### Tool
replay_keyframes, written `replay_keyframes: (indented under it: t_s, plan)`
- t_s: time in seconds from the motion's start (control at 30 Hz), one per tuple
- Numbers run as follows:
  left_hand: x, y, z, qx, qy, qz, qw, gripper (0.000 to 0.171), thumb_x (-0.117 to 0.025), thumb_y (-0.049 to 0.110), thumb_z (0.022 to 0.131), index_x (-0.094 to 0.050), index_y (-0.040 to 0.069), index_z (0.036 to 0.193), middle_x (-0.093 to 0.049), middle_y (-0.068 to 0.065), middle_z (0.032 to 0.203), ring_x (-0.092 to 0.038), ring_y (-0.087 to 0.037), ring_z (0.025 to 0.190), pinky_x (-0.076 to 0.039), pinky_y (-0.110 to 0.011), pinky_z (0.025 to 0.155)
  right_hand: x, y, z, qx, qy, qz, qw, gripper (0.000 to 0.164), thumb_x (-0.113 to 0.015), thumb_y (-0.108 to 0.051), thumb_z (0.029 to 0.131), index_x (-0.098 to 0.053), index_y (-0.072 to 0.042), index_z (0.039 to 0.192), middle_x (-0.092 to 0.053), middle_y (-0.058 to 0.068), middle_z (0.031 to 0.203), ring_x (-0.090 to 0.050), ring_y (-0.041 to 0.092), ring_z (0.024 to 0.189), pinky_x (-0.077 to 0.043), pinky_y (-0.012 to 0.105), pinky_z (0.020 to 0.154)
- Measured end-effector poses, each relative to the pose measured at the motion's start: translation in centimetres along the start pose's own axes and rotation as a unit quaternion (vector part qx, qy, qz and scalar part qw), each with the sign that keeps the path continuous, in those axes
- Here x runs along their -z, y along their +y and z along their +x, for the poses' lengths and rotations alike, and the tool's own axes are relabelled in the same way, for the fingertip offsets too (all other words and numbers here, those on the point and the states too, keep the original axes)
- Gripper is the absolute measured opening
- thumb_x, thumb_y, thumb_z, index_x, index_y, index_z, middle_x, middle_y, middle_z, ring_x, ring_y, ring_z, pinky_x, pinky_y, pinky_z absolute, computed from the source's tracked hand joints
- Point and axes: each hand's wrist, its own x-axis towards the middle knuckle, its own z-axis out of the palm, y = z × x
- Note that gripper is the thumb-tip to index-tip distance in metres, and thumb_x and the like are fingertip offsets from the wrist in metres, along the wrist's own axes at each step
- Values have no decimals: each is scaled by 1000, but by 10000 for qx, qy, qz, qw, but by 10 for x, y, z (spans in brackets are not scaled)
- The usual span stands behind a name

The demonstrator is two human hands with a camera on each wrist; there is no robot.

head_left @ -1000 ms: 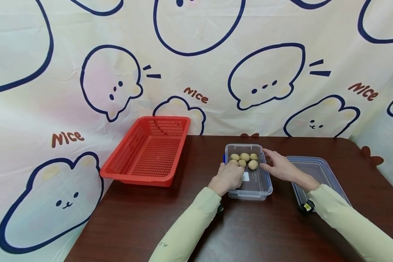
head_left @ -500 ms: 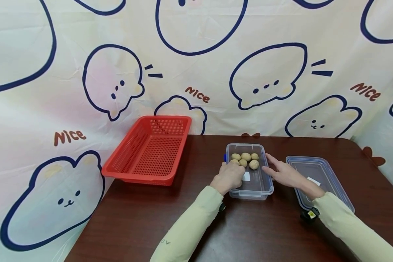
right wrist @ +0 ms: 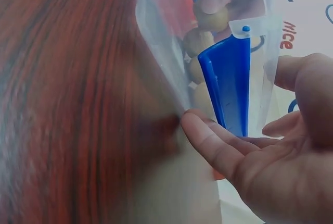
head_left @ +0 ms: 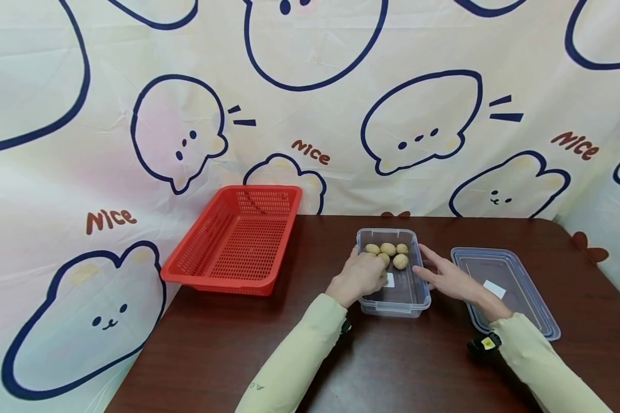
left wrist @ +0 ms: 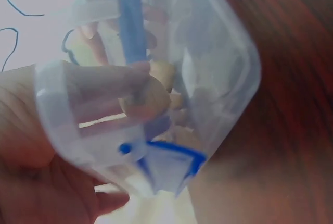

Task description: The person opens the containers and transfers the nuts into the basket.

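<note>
left hand (head_left: 361, 276) pinches a tan lump (right wrist: 217, 22) inside the clear box (head_left: 395, 308); right hand (head_left: 448, 279), fingers loosely spread, touches its outer side.

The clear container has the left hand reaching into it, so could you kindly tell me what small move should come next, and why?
I would probably lift the round item straight up past the rim of the clear container: the left hand holds it, the right hand touches the container's side and may steady it, and the lid lies off to one side.
</note>
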Motion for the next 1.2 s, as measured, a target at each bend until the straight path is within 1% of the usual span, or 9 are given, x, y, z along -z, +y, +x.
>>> replay_keyframes:
  t_s: [0.1,0.17,0.23,0.43,0.53,0.67,0.8,0.93,1.2]
  plan:
    - [8,-2,-2,-151,136,-101,9997,17,-65,30,93,-59,21,80,-60,6,73,-60,-12,73,-53,-36,85,0,1,-1,33,45,109,9999,76,-51,-39,101,-9,-13,158,-27,32,154,-50,49,124,-59,40,77]
    - [13,-3,-3,-189,116,-243,9995,18,-65,31,94,-57,21,80,-56,6,74,-55,-10,70,-50,-28,66,0,2,-1,61,61,118,9999,76,-51,-40,101,-10,-14,158,-28,32,153,-51,49,124,-59,40,77]
    - [19,-5,-3,-214,16,-470,9987,19,-65,33,94,-57,20,82,-53,6,76,-52,-10,71,-44,-24,56,1,4,-1,93,59,123,9999,75,-51,-40,101,-10,-13,158,-28,32,153,-51,48,123,-59,40,77]
    - [30,-11,1,-524,-231,-1054,9928,21,-66,36,93,-66,17,101,-62,5,84,-54,-9,72,-43,-21,62,2,8,-2,103,49,140,9998,74,-50,-40,101,-10,-14,159,-28,31,154,-54,46,122,-59,39,78]
    - [36,-15,0,-632,-278,-1254,9897,30,-65,34,94,-68,16,117,-68,4,96,-57,-8,76,-46,-21,66,2,8,-1,110,10,123,9999,75,-51,-41,101,-10,-15,159,-27,31,155,-54,46,122,-59,39,79]
    - [45,-19,-1,-649,-373,-1325,9883,39,-64,35,95,-64,15,128,-69,2,113,-58,-9,85,-52,-22,78,2,8,0,67,-56,139,9999,76,-51,-42,101,-10,-16,159,-26,31,155,-53,46,123,-59,38,80]
    - [57,-27,0,-654,-371,-1229,9896,39,-65,34,94,-63,14,128,-68,0,117,-59,-10,89,-52,-25,85,3,10,0,21,-88,120,9999,76,-51,-42,100,-10,-16,159,-27,32,154,-55,43,121,-59,37,80]
    - [75,-43,0,-639,-275,-1191,9904,34,-64,32,95,-65,13,123,-69,1,109,-60,-10,84,-52,-25,79,3,10,-1,29,-84,137,9999,77,-52,-42,100,-10,-16,159,-29,32,153,-57,42,119,-59,36,79]
    - [104,-97,-10,-376,248,-1522,9873,23,-65,30,95,-67,13,109,-65,-1,92,-57,-15,81,-47,-29,74,3,9,1,38,-115,196,9997,78,-52,-42,100,-9,-13,159,-29,34,153,-57,42,120,-59,36,79]
